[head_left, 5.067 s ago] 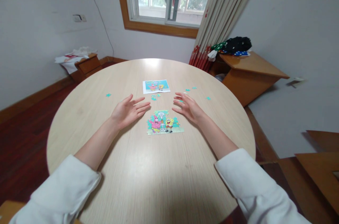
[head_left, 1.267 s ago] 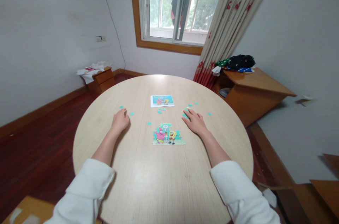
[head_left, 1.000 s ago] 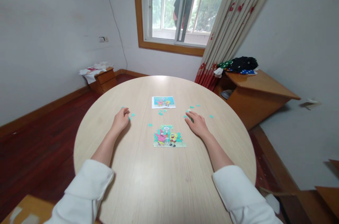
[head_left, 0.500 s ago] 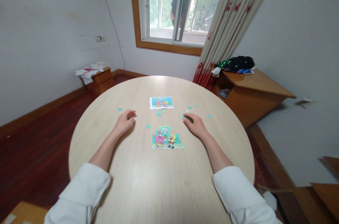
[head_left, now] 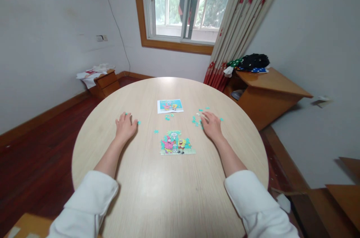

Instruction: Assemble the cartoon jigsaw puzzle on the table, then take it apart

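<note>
A partly assembled jigsaw puzzle [head_left: 176,146] with a pink starfish and a yellow square cartoon figure lies flat in front of me. On its left, my left hand [head_left: 125,128] rests over the table with its fingers spread. One loose teal puzzle piece [head_left: 139,122] is by its thumb, and another [head_left: 126,113] shows at its fingertips. My right hand [head_left: 212,124] is open beside a group of loose puzzle pieces [head_left: 195,120]; its fingertips partly cover some of them, so contact is unclear. A single piece [head_left: 156,131] sits just up and left of the puzzle.
A picture sheet [head_left: 170,106] lies farther back on the round table [head_left: 168,193], with several pieces [head_left: 168,117] in front of it. More pieces [head_left: 207,108] lie beyond my right hand. A wooden cabinet [head_left: 277,88] with cloths stands at the right, a small one [head_left: 108,82] at the left.
My left hand has moved left and spread its fingers, showing a piece by the thumb. My right hand has shifted slightly right and uncovered several pieces. The view has tipped slightly.
</note>
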The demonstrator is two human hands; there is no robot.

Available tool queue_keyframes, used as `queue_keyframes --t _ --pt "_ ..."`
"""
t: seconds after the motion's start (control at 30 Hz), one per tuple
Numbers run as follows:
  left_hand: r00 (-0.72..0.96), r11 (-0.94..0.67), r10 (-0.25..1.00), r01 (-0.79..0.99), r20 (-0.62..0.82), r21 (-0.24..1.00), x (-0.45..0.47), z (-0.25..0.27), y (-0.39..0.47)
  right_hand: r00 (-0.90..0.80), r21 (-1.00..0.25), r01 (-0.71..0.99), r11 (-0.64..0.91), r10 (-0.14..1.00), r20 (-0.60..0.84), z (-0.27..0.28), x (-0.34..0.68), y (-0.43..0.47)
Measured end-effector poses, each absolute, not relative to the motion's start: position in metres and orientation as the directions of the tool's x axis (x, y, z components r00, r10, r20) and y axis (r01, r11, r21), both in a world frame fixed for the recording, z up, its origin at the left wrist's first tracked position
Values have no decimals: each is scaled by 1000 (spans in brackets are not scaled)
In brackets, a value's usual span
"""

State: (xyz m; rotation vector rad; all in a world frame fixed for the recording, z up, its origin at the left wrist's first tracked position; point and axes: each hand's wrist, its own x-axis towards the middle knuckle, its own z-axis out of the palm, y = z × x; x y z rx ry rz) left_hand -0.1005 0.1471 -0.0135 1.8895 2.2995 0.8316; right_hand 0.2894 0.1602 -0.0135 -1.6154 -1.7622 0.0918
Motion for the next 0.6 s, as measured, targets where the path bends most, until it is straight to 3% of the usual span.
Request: queue_keyframes --t 0.1,0.2,0.37,0.6 --pt "-264 148 933 900 243 411 -102 -14 150 298 -494 868 -54 852 430 -17 307 165" --pt "-254 160 948 902 194 401 -103 -12 153 454 -527 810 -256 843 289 -23 321 169" --pt "-191 134 971 933 143 335 -101 -9 153 356 -466 850 -245 919 168 -24 319 174" --pt "-116 75 982 963 147 258 -94 -6 150 211 -369 918 -146 967 140 -11 305 180"
